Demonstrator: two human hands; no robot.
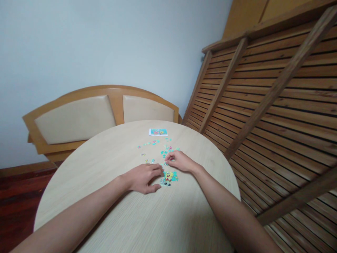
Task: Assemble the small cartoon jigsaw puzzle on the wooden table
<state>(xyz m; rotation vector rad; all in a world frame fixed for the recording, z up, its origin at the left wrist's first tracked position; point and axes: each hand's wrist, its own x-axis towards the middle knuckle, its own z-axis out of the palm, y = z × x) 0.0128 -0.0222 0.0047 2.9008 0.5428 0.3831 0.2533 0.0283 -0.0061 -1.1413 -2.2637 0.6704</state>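
Note:
A partly joined jigsaw puzzle [172,176] with a yellow cartoon figure on turquoise lies on the table. Beside its left edge rests my left hand [146,177], palm down, thumb and fingers apart, fingertips near the top left of the joined part. Just above the joined part, my right hand [180,160] has its thumb and forefinger pinched together over a small puzzle piece [165,164]; the fingertips hide whether it is gripped. Loose turquoise puzzle pieces [164,153] are scattered beyond my right hand, and several more pieces [150,161] lie past my left fingers.
A picture card [158,132] with cartoon figures lies toward the far side of the round wooden table [110,158]. Behind the table stands a padded headboard [79,117] against the wall. A slatted wooden frame [263,91] leans close along the right side.

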